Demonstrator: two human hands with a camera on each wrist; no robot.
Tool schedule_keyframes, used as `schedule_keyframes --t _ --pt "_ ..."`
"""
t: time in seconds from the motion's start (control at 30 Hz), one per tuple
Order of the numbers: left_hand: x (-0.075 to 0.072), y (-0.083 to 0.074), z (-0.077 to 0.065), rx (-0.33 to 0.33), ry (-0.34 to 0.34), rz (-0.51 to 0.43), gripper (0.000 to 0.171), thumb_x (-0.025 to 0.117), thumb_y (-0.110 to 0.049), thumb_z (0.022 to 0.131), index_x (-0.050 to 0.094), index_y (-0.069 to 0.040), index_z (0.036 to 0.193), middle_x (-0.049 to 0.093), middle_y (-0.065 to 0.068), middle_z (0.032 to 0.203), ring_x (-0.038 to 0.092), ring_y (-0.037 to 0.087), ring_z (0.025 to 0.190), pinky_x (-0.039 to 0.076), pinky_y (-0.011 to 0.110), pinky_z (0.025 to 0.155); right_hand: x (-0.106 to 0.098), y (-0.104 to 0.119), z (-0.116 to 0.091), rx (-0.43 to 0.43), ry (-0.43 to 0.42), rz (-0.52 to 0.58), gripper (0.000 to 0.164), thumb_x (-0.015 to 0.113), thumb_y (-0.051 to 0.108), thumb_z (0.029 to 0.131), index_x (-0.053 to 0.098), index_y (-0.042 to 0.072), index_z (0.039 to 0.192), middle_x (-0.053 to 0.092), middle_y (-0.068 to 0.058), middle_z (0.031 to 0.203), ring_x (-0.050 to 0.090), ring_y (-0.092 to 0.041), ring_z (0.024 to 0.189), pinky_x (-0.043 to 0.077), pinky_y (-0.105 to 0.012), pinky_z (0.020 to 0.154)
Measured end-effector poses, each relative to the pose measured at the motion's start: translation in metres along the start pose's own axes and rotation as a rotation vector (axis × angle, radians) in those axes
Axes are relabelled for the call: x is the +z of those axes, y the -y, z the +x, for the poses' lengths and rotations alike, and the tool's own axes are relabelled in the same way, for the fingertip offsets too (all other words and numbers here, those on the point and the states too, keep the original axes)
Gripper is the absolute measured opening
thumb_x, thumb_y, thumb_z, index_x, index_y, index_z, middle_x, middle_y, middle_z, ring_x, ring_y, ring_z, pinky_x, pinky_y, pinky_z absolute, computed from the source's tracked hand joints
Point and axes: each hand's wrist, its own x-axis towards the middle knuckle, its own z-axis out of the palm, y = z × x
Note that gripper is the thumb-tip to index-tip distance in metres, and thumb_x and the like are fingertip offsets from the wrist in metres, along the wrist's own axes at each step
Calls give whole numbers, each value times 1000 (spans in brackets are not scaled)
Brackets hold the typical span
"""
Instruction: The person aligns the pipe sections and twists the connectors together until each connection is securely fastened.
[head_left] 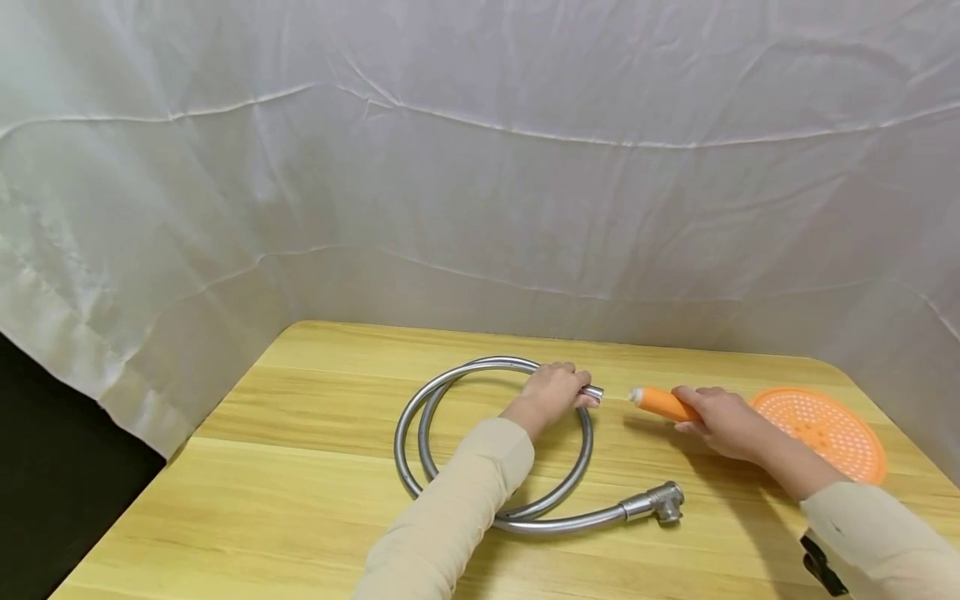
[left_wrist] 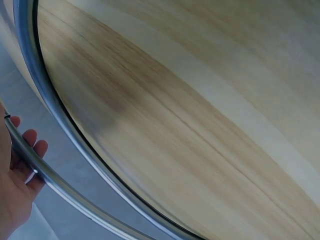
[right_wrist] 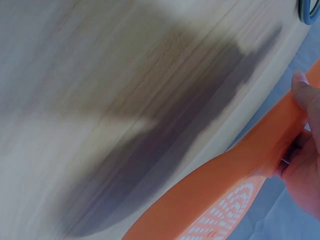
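My left hand (head_left: 553,392) grips a silver metal shower hose (head_left: 562,525) near one end, and its bare end (head_left: 596,392) sticks out past the fingers to the right. The left wrist view shows the fingers (left_wrist: 40,147) curled around the hose (left_wrist: 65,192). Opposite, my right hand (head_left: 723,421) holds an orange shower head (head_left: 821,433) by its handle (head_left: 663,404). The handle's whitish tip (head_left: 636,396) faces the hose end across a small gap. In the right wrist view, the shower head (right_wrist: 200,190) is raised above the table, its perforated face partly visible.
The hose lies in loops on the wooden table (head_left: 285,492), with a metal angled fitting (head_left: 666,502) on its other end at the front. A pale curtain (head_left: 480,192) hangs behind and along both sides. A dark area (head_left: 60,467) lies beyond the left edge.
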Motion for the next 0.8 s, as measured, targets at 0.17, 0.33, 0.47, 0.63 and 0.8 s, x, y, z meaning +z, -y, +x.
schedule_keyframes --t 0.17,0.33,0.47,0.63,0.8 --pt "0 1 -1 -20 -5 5 40 49 -52 86 58 -19 107 62 -2 101 60 14 98 47 27 87 -1 7 3 -10 9 -6 40 76 14 74 56 2 106 55 0 69 53 -15 62 45 -34 56" --pt "0 1 -2 -34 -4 10 41 48 -53 86 58 -19 105 62 -2 100 60 14 98 47 27 87 -1 15 10 -4 26 -3 37 74 16 77 55 3 106 54 1 69 52 -15 62 44 -34 56" --pt "0 1 -2 -48 -1 9 41 48 -54 85 58 -19 104 63 -2 101 60 14 98 47 27 88 1 21 15 -7 28 -4 35 73 17 78 55 4 105 54 0 69 53 -16 63 46 -36 57" --pt "1 1 -2 -52 -3 20 41 49 -54 84 58 -19 103 63 -2 100 60 14 97 48 27 87 5 28 20 -1 29 -6 33 73 18 78 56 5 104 54 -1 69 53 -16 62 46 -36 57" --pt "-1 0 -2 -46 3 24 42 48 -55 85 58 -19 102 63 -3 98 61 13 94 48 27 84 2 35 25 4 39 -13 31 73 18 78 56 5 102 54 -1 67 51 -16 60 45 -35 56"
